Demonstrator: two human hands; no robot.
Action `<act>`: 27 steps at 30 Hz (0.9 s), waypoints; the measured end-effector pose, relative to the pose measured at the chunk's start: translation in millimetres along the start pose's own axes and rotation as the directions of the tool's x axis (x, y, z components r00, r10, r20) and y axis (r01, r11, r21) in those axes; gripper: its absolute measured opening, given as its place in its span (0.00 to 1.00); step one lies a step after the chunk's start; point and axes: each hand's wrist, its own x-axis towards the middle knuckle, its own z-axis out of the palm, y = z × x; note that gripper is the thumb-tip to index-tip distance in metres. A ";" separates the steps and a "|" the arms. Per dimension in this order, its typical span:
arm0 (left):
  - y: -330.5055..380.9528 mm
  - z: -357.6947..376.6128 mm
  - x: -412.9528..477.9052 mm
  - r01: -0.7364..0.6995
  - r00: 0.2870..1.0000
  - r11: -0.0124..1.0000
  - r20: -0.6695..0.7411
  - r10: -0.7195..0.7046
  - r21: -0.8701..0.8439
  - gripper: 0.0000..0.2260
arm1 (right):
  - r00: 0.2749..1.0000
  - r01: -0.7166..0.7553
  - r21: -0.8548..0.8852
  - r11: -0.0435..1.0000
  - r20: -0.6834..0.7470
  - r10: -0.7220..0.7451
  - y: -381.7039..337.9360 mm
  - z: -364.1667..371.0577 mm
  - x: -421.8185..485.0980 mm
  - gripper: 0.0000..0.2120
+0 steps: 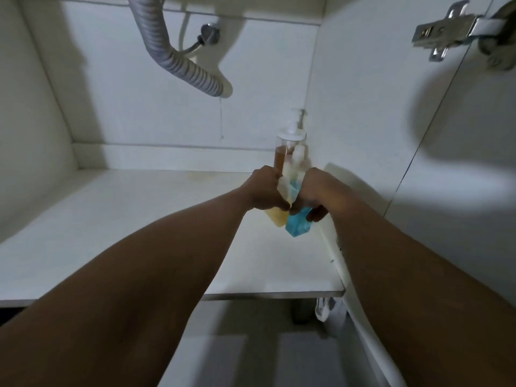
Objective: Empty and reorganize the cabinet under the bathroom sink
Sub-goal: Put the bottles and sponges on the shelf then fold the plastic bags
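Inside the white cabinet, near the right wall, my left hand (266, 192) grips a clear bottle of pale yellow liquid (276, 217). Right beside it, my right hand (312, 195) grips a clear bottle of blue liquid (297, 226). The two bottles touch and stand on the cabinet floor (139, 219). Their tops are hidden by my fingers. Just behind them a pump bottle of amber liquid (284, 152) stands in the back right corner, with a paler bottle (300, 156) next to it against the wall.
A grey corrugated drain hose (178, 62) curves down from the top and enters the back wall. A thin supply hose and a wall fitting (209, 33) sit beside it. The metal door hinge (452, 32) is at upper right. The tiled floor (251, 344) lies below the shelf's front edge.
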 end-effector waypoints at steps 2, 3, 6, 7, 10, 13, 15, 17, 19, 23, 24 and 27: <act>-4.0 17.9 13.1 -0.002 1.000 1.000 0.030 0.002 0.024 0.29 | 0.997 -0.074 0.017 0.997 0.024 0.074 9.2 10.5 10.4 0.21; -6.4 25.6 18.2 -0.010 0.999 0.999 0.045 0.008 0.031 0.28 | 0.994 -0.101 0.013 0.995 0.030 0.101 13.3 14.7 15.1 0.21; -14.5 41.6 33.2 -0.004 0.997 1.000 0.075 0.002 0.030 0.25 | 0.996 -0.089 -0.010 0.996 0.011 0.089 22.0 22.9 30.1 0.23; -17.4 44.6 37.9 -0.002 0.997 1.000 0.077 0.000 0.021 0.26 | 0.997 -0.079 -0.019 0.997 0.001 0.079 23.4 23.9 33.8 0.24; -20.2 48.5 47.1 -0.008 0.997 1.000 0.078 0.010 -0.020 0.34 | 0.996 -0.088 -0.051 0.995 -0.026 0.087 24.5 23.5 39.6 0.25; -17.5 53.6 47.9 -0.019 0.998 0.996 0.057 0.025 -0.092 0.35 | 0.994 -0.080 -0.082 0.993 -0.086 0.073 23.5 23.9 38.6 0.26; -18.8 57.0 43.4 0.015 1.000 0.982 0.017 -0.012 -0.188 0.38 | 0.991 -0.044 -0.148 0.988 -0.129 0.025 22.7 24.0 35.0 0.30; -25.0 61.9 38.4 0.054 0.998 0.957 -0.025 -0.064 -0.285 0.43 | 0.990 -0.005 -0.219 0.976 -0.139 -0.026 20.5 20.8 30.2 0.31; -32.5 67.6 33.3 0.096 0.989 0.939 -0.077 -0.129 -0.332 0.41 | 0.986 0.016 -0.262 0.965 -0.156 -0.059 17.5 13.8 27.4 0.29; -42.2 77.4 23.2 0.197 0.971 0.884 -0.042 -0.237 -0.425 0.28 | 0.957 -0.005 -0.267 0.964 -0.280 -0.073 12.4 4.2 28.0 0.12; -42.7 78.9 20.8 0.216 0.971 0.868 0.001 -0.241 -0.447 0.26 | 0.949 -0.011 -0.262 0.965 -0.307 -0.073 12.1 4.5 28.1 0.11; -41.1 82.1 18.1 0.229 0.972 0.842 0.069 -0.225 -0.488 0.26 | 0.946 0.002 -0.224 0.975 -0.315 -0.074 15.1 7.3 31.1 0.11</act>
